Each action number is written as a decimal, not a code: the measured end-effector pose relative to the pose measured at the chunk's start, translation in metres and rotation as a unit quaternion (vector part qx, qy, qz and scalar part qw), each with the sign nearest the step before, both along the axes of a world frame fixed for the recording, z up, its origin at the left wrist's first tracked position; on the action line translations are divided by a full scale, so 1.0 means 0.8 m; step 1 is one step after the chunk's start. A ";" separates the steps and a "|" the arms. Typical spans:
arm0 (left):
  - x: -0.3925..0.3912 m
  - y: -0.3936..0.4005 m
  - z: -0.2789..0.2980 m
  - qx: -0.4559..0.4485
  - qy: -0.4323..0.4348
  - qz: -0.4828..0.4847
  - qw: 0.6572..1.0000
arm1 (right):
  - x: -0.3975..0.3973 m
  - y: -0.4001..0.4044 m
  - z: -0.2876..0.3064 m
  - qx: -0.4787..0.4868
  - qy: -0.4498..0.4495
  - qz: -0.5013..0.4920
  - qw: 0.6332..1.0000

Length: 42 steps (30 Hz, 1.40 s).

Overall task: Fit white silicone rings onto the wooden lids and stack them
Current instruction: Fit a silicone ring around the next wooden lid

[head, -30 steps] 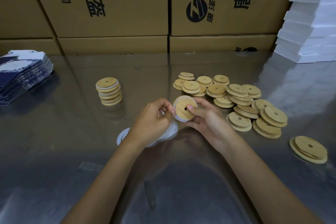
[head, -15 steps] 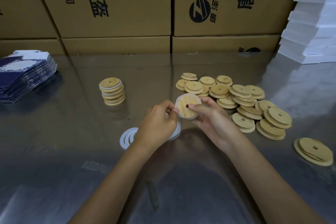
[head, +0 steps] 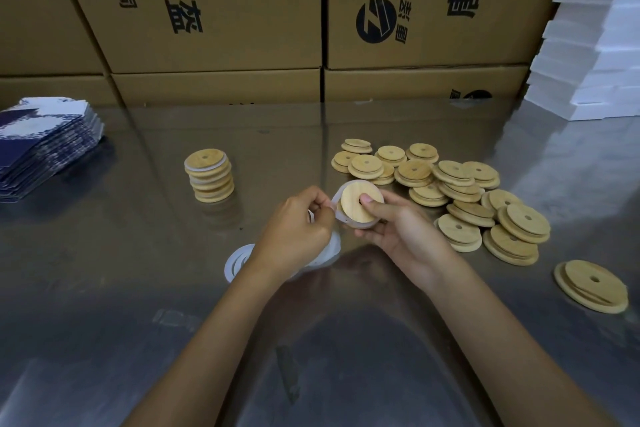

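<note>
Single head-worn view, facing forward and down, near the table (head: 138,288), wide-angle

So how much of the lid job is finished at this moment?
Done: a short stack of ringed lids stands on the left. In hand: the right hand holds one wooden lid while the left hand pulls a white ring around it. Left: the big pile of bare lids, plus spare rings on the table.

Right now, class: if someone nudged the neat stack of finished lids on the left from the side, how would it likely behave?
The stack of finished lids stands several high and already leans a little, so it would probably topple or shear. The steel table looks glossy, so it might slide first. Spilled lids are round discs and could roll.
</note>
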State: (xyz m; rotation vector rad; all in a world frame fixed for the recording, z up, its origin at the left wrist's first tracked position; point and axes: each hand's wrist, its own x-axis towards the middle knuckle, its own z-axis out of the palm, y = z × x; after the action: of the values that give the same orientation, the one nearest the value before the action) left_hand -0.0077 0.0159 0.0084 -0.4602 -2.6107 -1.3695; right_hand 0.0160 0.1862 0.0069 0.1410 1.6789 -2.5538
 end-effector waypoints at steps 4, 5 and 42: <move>0.001 0.002 -0.002 -0.006 0.011 -0.014 1.000 | 0.000 0.001 -0.002 -0.018 -0.007 -0.003 1.000; 0.002 0.004 -0.002 -0.002 0.008 -0.015 1.000 | 0.000 0.001 -0.002 -0.019 -0.007 -0.005 1.000; 0.006 0.011 0.007 0.223 -0.044 0.086 0.970 | 0.005 -0.018 0.003 0.139 -0.009 -0.018 0.990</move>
State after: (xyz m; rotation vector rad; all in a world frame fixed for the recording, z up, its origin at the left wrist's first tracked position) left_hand -0.0032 0.0244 0.0140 -0.1079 -2.2331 -1.8749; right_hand 0.0199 0.1722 0.0090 0.2142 2.0338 -2.3211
